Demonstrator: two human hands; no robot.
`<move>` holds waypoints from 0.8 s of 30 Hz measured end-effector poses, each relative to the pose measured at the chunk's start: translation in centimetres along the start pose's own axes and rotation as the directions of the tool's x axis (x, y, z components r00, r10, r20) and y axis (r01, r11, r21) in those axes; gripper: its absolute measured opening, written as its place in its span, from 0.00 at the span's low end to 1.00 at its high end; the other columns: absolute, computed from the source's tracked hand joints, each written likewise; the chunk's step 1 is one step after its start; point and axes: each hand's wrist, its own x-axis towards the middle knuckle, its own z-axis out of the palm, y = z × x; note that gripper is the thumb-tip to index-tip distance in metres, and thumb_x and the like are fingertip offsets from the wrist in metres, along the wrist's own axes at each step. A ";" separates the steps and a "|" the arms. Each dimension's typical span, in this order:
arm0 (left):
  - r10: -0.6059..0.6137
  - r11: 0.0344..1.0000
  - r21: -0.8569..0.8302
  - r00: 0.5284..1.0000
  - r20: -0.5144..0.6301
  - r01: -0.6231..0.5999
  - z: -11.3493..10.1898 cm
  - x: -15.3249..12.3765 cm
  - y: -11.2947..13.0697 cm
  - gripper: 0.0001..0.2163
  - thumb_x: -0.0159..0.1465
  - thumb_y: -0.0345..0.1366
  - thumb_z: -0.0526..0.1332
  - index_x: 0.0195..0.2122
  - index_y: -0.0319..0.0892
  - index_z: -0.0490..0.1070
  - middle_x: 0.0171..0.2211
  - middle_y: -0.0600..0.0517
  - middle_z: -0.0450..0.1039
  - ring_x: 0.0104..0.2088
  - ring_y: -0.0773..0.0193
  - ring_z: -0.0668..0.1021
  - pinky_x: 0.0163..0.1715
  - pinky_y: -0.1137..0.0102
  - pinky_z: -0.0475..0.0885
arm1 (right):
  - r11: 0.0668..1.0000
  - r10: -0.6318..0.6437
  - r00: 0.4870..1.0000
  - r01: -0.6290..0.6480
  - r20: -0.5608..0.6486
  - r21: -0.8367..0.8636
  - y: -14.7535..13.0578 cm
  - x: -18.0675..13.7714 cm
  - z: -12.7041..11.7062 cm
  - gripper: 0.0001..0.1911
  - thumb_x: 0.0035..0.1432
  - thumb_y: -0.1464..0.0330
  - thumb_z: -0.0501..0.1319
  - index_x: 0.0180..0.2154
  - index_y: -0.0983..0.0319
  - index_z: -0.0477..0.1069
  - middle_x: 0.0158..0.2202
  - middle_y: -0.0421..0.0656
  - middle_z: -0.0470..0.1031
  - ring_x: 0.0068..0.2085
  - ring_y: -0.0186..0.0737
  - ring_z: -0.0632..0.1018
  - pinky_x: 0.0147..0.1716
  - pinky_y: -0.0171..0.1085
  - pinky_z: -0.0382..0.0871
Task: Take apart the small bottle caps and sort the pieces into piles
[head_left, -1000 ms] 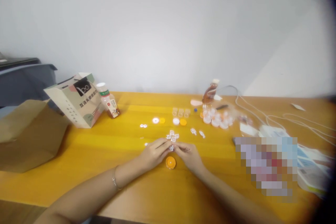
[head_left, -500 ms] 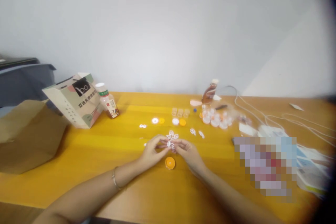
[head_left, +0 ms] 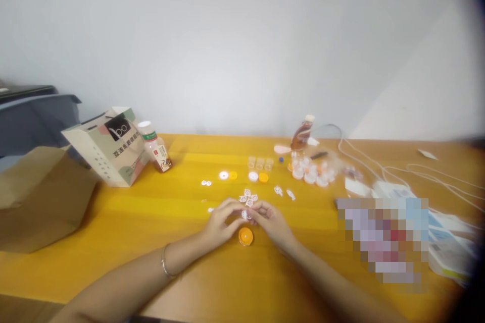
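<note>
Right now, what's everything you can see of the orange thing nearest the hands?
The round orange thing looks like smooth plastic, with a paler spot near its middle and a clear edge below. It rests on the yellowish table, on the near side of the left hand and right hand; neither touches it.

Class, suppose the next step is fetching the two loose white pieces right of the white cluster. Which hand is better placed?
Probably the right hand: the loose white pieces lie nearer to it; the left hand would have to reach past it.

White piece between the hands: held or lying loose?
Held: the right hand pinches the white piece; whether the left hand grips it too, I cannot tell.
</note>
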 end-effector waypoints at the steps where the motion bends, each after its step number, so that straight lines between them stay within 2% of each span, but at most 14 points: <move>1: 0.033 0.999 0.039 0.999 0.016 -0.034 -0.1 0.0 0.0 0.08 0.61 0.32 0.58 0.42 0.40 0.68 0.36 0.47 0.70 0.38 0.63 0.73 0.39 0.68 0.72 | 1.000 -0.007 1.000 0.007 0.006 -0.007 0.1 0.0 0.0 0.16 0.45 0.56 0.65 0.26 0.61 0.67 0.23 0.37 0.72 0.25 0.32 0.71 0.28 0.33 0.67; 4: 0.111 0.986 0.120 0.992 0.054 -0.117 -0.2 0.0 0.1 0.10 0.63 0.32 0.56 0.45 0.41 0.67 0.37 0.47 0.70 0.39 0.63 0.73 0.39 0.68 0.71 | 0.999 -0.028 0.999 0.028 0.026 -0.020 0.3 0.0 0.0 0.16 0.46 0.55 0.64 0.26 0.61 0.66 0.23 0.37 0.72 0.25 0.32 0.72 0.28 0.33 0.67; 9: 0.148 0.973 0.176 0.989 0.029 -0.151 -0.2 -0.1 0.5 0.10 0.63 0.31 0.56 0.45 0.41 0.67 0.37 0.47 0.70 0.38 0.64 0.74 0.38 0.70 0.71 | 0.991 -0.088 0.996 0.089 0.017 -0.098 0.6 0.1 -0.1 0.17 0.47 0.54 0.63 0.26 0.61 0.66 0.24 0.39 0.72 0.28 0.35 0.73 0.31 0.35 0.68; 13: 0.192 0.958 0.221 0.981 -0.026 -0.181 -0.5 -0.4 0.4 0.09 0.62 0.31 0.56 0.44 0.41 0.67 0.36 0.47 0.70 0.37 0.64 0.74 0.38 0.70 0.72 | 0.954 -0.199 0.968 0.155 -0.156 -0.257 0.4 1.1 -1.9 0.18 0.48 0.51 0.60 0.26 0.60 0.66 0.24 0.40 0.71 0.29 0.38 0.73 0.32 0.38 0.68; 17: 0.212 0.948 0.242 0.977 -0.002 -0.205 -0.7 -0.5 0.1 0.10 0.63 0.31 0.55 0.46 0.41 0.66 0.37 0.46 0.70 0.38 0.63 0.74 0.39 0.70 0.72 | 0.928 -0.255 0.925 0.152 -0.281 -0.340 0.4 2.4 -4.2 0.18 0.46 0.52 0.61 0.26 0.60 0.68 0.27 0.42 0.73 0.31 0.40 0.74 0.34 0.39 0.68; 19: 0.209 0.949 0.242 0.978 -0.001 -0.203 -0.7 -0.5 0.0 0.11 0.63 0.31 0.55 0.47 0.41 0.65 0.38 0.46 0.70 0.39 0.63 0.74 0.39 0.69 0.72 | 0.907 -0.267 0.927 0.150 -0.263 -0.394 0.7 2.7 -4.7 0.16 0.46 0.54 0.61 0.26 0.60 0.69 0.27 0.42 0.74 0.31 0.40 0.74 0.34 0.39 0.68; 24: 0.141 0.970 0.197 0.990 0.014 -0.141 -0.6 -0.5 -0.1 0.12 0.64 0.30 0.54 0.49 0.42 0.65 0.43 0.45 0.69 0.44 0.61 0.73 0.44 0.65 0.71 | 0.889 -0.190 0.970 0.105 -0.151 -0.446 2.0 2.9 -4.3 0.12 0.46 0.59 0.62 0.26 0.61 0.71 0.24 0.40 0.73 0.27 0.37 0.73 0.29 0.37 0.67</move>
